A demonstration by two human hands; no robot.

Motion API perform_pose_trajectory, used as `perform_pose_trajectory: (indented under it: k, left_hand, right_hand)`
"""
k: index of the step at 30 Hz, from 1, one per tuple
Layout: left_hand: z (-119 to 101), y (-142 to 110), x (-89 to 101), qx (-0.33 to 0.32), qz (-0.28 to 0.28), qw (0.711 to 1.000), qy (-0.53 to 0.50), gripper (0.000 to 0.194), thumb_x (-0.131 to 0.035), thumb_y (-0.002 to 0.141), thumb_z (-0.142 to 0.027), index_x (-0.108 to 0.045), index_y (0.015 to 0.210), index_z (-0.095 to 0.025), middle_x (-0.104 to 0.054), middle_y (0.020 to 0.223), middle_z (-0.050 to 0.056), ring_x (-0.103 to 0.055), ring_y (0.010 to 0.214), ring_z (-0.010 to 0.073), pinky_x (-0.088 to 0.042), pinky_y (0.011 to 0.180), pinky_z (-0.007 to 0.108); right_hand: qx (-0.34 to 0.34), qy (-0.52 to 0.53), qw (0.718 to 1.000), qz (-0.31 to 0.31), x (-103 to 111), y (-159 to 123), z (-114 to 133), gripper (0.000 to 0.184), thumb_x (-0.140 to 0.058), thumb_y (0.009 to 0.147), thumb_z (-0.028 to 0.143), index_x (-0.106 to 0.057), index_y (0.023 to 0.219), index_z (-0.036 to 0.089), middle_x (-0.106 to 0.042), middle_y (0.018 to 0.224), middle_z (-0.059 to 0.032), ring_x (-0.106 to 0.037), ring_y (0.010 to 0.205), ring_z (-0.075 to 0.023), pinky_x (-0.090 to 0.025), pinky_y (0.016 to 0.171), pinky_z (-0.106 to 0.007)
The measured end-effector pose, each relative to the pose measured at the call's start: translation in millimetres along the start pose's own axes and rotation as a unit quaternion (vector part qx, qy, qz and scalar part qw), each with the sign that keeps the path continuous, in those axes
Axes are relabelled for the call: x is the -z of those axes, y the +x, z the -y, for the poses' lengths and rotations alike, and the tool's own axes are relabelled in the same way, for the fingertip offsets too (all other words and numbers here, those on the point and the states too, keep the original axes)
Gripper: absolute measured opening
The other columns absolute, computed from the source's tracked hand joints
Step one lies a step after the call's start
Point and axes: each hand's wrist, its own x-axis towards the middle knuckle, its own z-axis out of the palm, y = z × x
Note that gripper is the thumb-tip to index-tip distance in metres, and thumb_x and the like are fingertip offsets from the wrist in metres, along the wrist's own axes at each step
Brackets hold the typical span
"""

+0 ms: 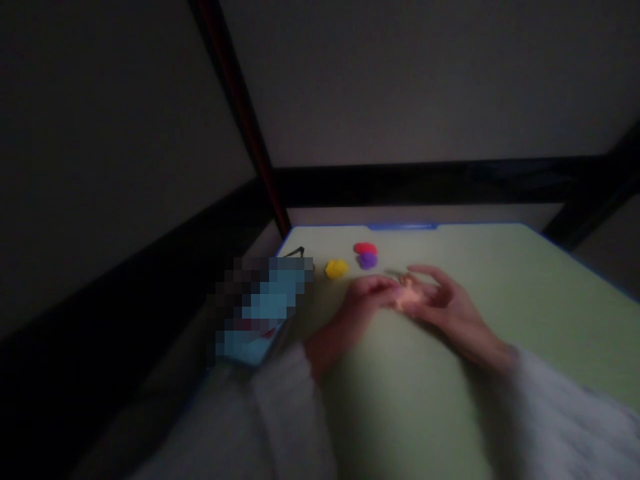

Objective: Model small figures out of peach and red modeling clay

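Observation:
Above the pale green tabletop, a small peach-coloured lump of modelling clay [407, 298] is between my two hands, its outline blurred. My left hand [367, 293] pinches it from the left with closed fingers. From the other side, my right hand [445, 300] grips it between curved fingers and thumb. Just beyond my left hand lie a yellow lump of clay [337, 269] and a purple lump [369, 260]. A flattened red piece [365, 248] touches the purple one's far side.
A light blue, pixelated flat object [273, 303] lies along the left edge of the table [525, 300], with a thin black piece [295, 252] by its far end. The table has a blue rim. A grey wall [425, 80] with a dark band stands behind.

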Motion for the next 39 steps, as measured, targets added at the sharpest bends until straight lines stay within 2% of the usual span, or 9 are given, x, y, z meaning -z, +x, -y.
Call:
perform_pose_trajectory:
  k: [6,9,12,15,19,23,26,31,39]
  left_hand:
    - [0,2,0.9,0.0,-0.021,1.0,-0.005,0.019,-0.072,0.062,-0.023,-0.058,0.072,-0.013,-0.061,0.064,-0.001,-0.054,0.06,0.0092,-0.037,0.061,0.023]
    - [-4,1,-2.8,-0.002,-0.003,0.999,-0.037,0.023,-0.074,0.058,-0.017,-0.057,0.073,-0.013,-0.062,0.066,-0.001,-0.056,0.061,0.0095,-0.039,0.062,0.023]
    - [-7,-1,-6.1,-0.002,0.025,0.998,-0.051,0.03,-0.075,0.056,-0.014,-0.061,0.082,-0.013,-0.066,0.078,0.002,-0.061,0.072,0.0128,-0.043,0.07,0.025]
    - [-5,-1,-6.2,-0.004,0.015,1.0,-0.021,0.028,-0.074,0.059,-0.017,-0.065,0.086,-0.014,-0.068,0.084,0.004,-0.061,0.075,0.0137,-0.043,0.072,0.026]
    - [1,2,-1.6,-0.025,-0.007,0.999,0.032,0.015,-0.07,0.065,-0.022,-0.066,0.077,-0.013,-0.067,0.075,0.003,-0.059,0.068,0.0114,-0.043,0.07,0.024]
    - [2,3,2.2,-0.041,-0.019,0.997,0.062,0.014,-0.069,0.067,-0.023,-0.066,0.077,-0.014,-0.067,0.074,0.003,-0.059,0.067,0.0114,-0.044,0.069,0.025]
    - [1,1,2.0,-0.036,-0.037,0.996,0.072,0.016,-0.071,0.064,-0.024,-0.067,0.076,-0.013,-0.068,0.073,0.003,-0.06,0.068,0.0125,-0.044,0.068,0.025]
    - [-2,-2,-1.4,-0.018,-0.05,0.996,0.074,0.02,-0.073,0.061,-0.027,-0.067,0.075,-0.013,-0.069,0.074,0.005,-0.061,0.069,0.0141,-0.044,0.067,0.025]
    - [-8,-2,-5.3,0.001,-0.057,0.998,0.0,0.017,-0.068,0.067,-0.029,-0.066,0.071,-0.013,-0.064,0.065,0.0,-0.056,0.06,0.0096,-0.042,0.062,0.023]
  right_hand:
    - [0.009,0.006,0.998,-0.058,1,1,0,0.065,-0.082,0.052,0.022,-0.051,0.11,0.021,-0.063,0.066,0.004,-0.063,0.067,-0.014,-0.048,0.068,-0.027]
    - [0.016,0.031,0.997,-0.072,2,2,-1,0.064,-0.082,0.053,0.023,-0.052,0.109,0.021,-0.064,0.067,0.0035,-0.063,0.068,-0.0144,-0.048,0.067,-0.027]
    - [0.018,0.045,0.996,-0.072,3,3,-1,0.064,-0.082,0.053,0.023,-0.052,0.109,0.021,-0.065,0.068,0.0028,-0.063,0.068,-0.0143,-0.048,0.066,-0.027]
    - [0.014,0.042,0.997,-0.068,3,2,-1,0.064,-0.082,0.052,0.023,-0.052,0.109,0.022,-0.064,0.067,0.0034,-0.063,0.067,-0.0141,-0.048,0.065,-0.027]
    - [0.01,0.035,0.998,-0.053,2,2,1,0.062,-0.081,0.053,0.022,-0.052,0.109,0.021,-0.064,0.069,0.003,-0.063,0.07,-0.0143,-0.049,0.067,-0.026]
    - [0.003,0.021,0.999,-0.05,0,2,2,0.067,-0.082,0.05,0.02,-0.051,0.109,0.021,-0.067,0.081,-0.0002,-0.064,0.071,-0.0145,-0.05,0.07,-0.028]
    - [0.005,0.005,0.998,-0.062,0,2,1,0.068,-0.082,0.049,0.02,-0.05,0.11,0.022,-0.066,0.076,0.0006,-0.063,0.068,-0.0151,-0.05,0.067,-0.029]
    - [0.021,0.02,0.997,-0.068,2,3,-2,0.066,-0.081,0.052,0.022,-0.049,0.11,0.022,-0.062,0.062,0.0052,-0.061,0.063,-0.0143,-0.048,0.069,-0.031]
    - [0.03,0.037,0.998,-0.047,1,1,0,0.057,-0.078,0.058,0.025,-0.05,0.108,0.024,-0.064,0.073,0.0024,-0.061,0.07,-0.0151,-0.047,0.068,-0.03]
